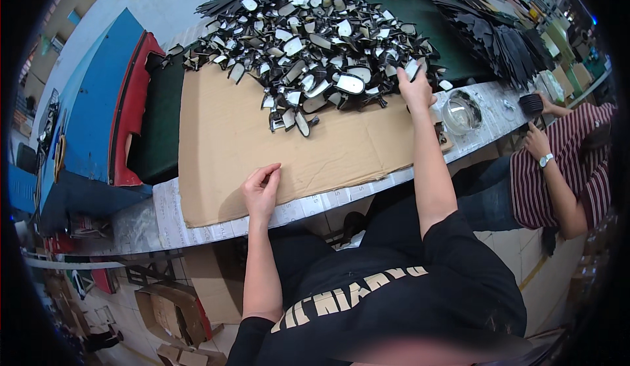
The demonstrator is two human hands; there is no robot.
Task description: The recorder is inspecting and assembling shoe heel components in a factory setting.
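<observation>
The right hand (416,85) reaches out to the near right edge of the pile (308,44) of black and white cut pieces, which lies heaped on the far part of the cardboard sheet (236,136) on the table (164,212). Its fingers are closed round something dark and thin at the pile's edge, though what exactly the grip has hold of cannot be told. The left hand (261,189) rests on the near edge of the cardboard, fingers loosely curled with the thumb meeting them, holding nothing that shows. The likeliest trouble is in the pile itself: the pieces lie tangled and overlapping, so a pull on one at the edge could drag its neighbours along and scatter them across the cardboard or off the table's near side. A glass dish (461,111) stands just right of the reaching wrist, and a sideways sweep of the forearm could knock it. A seated person in a striped shirt (558,169) works at the right end, close enough that sliding pieces might stray into that space. The cardboard overhangs slightly and could shift if leaned upon.
</observation>
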